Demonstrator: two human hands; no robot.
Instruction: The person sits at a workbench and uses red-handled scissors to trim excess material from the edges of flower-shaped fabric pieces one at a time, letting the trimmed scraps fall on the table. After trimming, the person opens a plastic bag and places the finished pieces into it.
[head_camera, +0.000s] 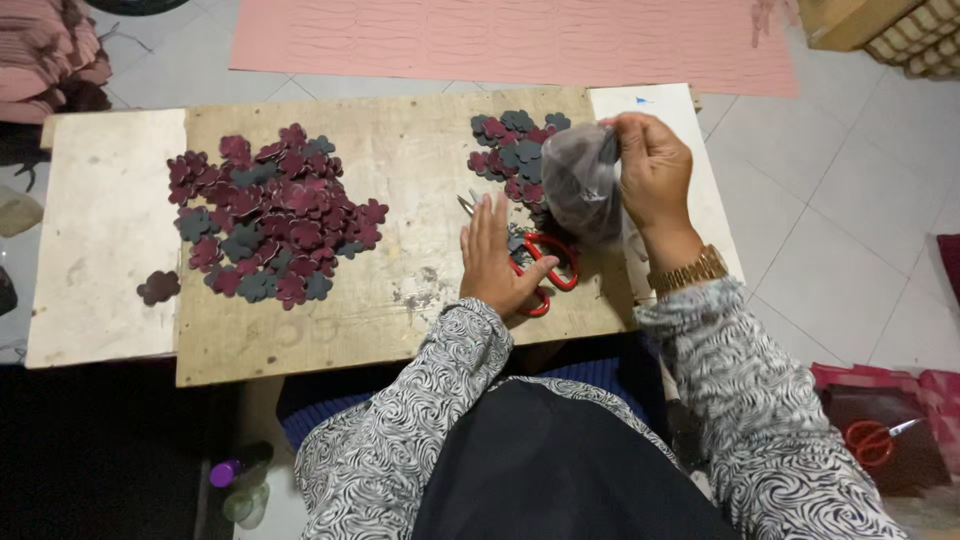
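Two heaps of flower-shaped cutouts lie on your wooden board: the large pile at left, the small pile by the thin plastic bag. Your right hand pinches its limp, likely slippery neck; grip there. Your left hand rests flat, fingers spread, on the red-handled scissors.

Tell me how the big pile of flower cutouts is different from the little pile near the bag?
The big pile is spread wide on the left of the wooden board, and no hand touches it. The little pile holds far fewer pieces and sits beside the clear plastic bag that the right hand holds, partly hidden behind it. The big pile is mostly maroon; the little pile looks greyer. Both hold flat flower shapes in maroon and dark grey.
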